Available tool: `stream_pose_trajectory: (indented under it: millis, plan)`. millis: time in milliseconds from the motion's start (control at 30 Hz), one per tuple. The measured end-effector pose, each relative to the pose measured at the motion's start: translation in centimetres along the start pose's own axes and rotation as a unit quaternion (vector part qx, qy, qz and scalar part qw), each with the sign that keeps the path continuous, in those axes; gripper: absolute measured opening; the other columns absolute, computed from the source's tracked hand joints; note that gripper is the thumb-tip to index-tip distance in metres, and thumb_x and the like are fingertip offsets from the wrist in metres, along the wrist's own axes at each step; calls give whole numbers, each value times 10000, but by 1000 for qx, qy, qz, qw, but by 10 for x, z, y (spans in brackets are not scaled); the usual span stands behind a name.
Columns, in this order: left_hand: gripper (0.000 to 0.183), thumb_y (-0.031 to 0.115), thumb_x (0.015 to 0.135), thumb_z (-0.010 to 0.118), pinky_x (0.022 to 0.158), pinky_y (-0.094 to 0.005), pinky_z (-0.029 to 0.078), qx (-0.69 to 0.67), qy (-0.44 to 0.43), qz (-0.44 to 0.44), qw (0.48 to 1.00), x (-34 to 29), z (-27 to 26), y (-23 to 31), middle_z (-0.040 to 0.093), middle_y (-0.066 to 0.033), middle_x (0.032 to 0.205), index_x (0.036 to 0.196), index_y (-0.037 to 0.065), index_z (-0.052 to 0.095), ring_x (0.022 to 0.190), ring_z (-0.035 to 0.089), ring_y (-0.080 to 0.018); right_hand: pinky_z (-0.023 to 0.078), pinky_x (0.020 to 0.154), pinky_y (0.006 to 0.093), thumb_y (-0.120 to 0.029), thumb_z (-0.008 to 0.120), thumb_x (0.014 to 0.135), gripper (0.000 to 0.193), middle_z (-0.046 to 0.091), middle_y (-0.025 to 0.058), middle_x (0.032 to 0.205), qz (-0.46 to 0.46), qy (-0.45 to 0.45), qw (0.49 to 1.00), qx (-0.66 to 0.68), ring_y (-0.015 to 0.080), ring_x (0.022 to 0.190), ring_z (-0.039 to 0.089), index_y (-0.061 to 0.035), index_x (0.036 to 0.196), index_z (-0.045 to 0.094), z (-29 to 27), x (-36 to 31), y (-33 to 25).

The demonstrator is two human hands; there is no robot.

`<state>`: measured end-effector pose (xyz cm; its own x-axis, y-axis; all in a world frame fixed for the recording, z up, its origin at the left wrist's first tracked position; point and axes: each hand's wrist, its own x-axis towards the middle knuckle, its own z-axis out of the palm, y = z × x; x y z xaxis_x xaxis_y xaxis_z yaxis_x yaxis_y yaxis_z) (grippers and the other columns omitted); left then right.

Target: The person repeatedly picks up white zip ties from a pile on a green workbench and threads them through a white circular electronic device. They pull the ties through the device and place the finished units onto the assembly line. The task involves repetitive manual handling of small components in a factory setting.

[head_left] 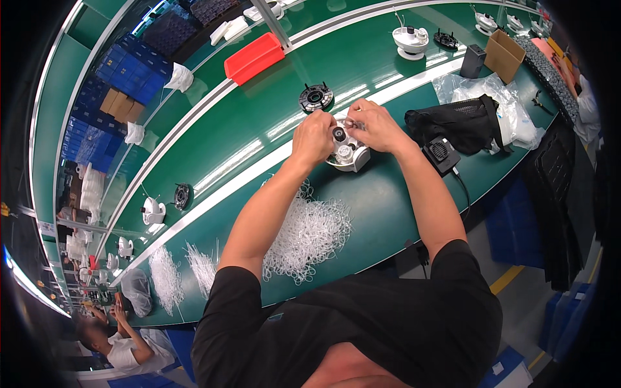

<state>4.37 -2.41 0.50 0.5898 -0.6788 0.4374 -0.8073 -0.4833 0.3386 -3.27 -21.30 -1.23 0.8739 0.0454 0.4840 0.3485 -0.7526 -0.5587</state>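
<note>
A white rounded appliance housing [354, 163], open at the top with a dark round part inside, sits on the green bench in front of me. My left hand [314, 138] is closed in a pinch at the housing's left rim. Over its upper right side, the fingers of my right hand [376, 127] pinch together. What either hand holds is too small or hidden to make out. Just beyond my hands lies a black round base [315, 97] with upright posts. A large heap of white looped ties [307, 236] spreads beside my left forearm.
More white ties [167, 278] lie farther left. Right of me are a black mesh bag [453, 123], a small black fan-like device [441, 154] with a cable, and clear plastic bags. A red bin [254, 58] and other white housings [411, 42] stand across the line. Another person sits far left.
</note>
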Motion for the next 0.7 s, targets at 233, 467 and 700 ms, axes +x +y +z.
stream_pose_trajectory:
  millis: [233, 467, 700]
  plan:
    - [106, 134, 837, 660, 723, -429, 496, 13, 21, -35, 999, -2, -6, 0, 629, -142, 908, 894, 45, 647, 831, 630, -341, 510, 812, 361, -136, 698, 819, 177, 616, 101, 1143, 17, -37, 999, 30, 275, 877, 634, -61, 975, 662, -5, -5, 0]
    - [344, 252, 922, 655, 652, -346, 538, -154, -161, -224, 949, -10, -31, -9, 669, -147, 1003, 1105, -36, 612, 783, 658, -229, 504, 728, 298, -430, 483, 1009, 464, 685, 96, 952, 154, 211, 908, 328, 149, 745, 619, -9, 1119, 642, 23, -4, 33]
    - [268, 188, 987, 535, 644, -332, 600, -437, -146, -336, 821, -17, -25, -31, 679, -134, 952, 1082, -52, 603, 757, 677, -207, 493, 659, 292, -380, 518, 998, 393, 678, 63, 847, 250, 178, 917, 253, 136, 682, 597, -14, 1061, 644, 46, -12, 38]
